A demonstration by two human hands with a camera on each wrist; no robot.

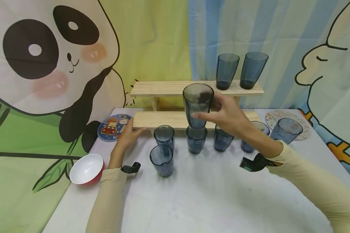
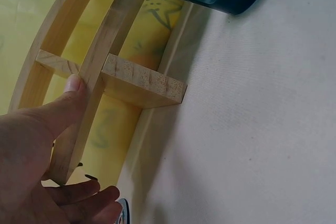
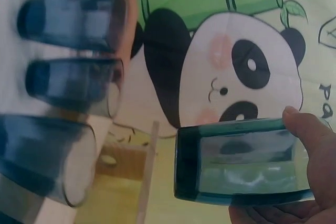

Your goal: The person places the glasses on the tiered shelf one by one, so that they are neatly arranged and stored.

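Observation:
My right hand [image 1: 228, 113] holds a blue-grey drinking glass [image 1: 198, 100] upright in the air, thumb on its near side. In the head view this glass overlaps the lower board [image 1: 160, 119] of a two-tier wooden shelf and a table glass [image 1: 196, 142]. The right wrist view shows the held glass [image 3: 241, 161] with nothing inside. My left hand [image 1: 126, 137] grips the left end of the lower board, its thumb [image 2: 73, 85] on the front edge. Two similar glasses, a left one [image 1: 227, 71] and a right one [image 1: 253, 70], stand on the upper board's right half.
Several more blue glasses stand on the white table before the shelf, including a near-left one [image 1: 162, 161] and a far-right one [image 1: 285, 129]. A red-and-white bowl [image 1: 87, 168] sits at the left edge. Round mats lie left [image 1: 110, 129] and right [image 1: 304, 126] of the shelf.

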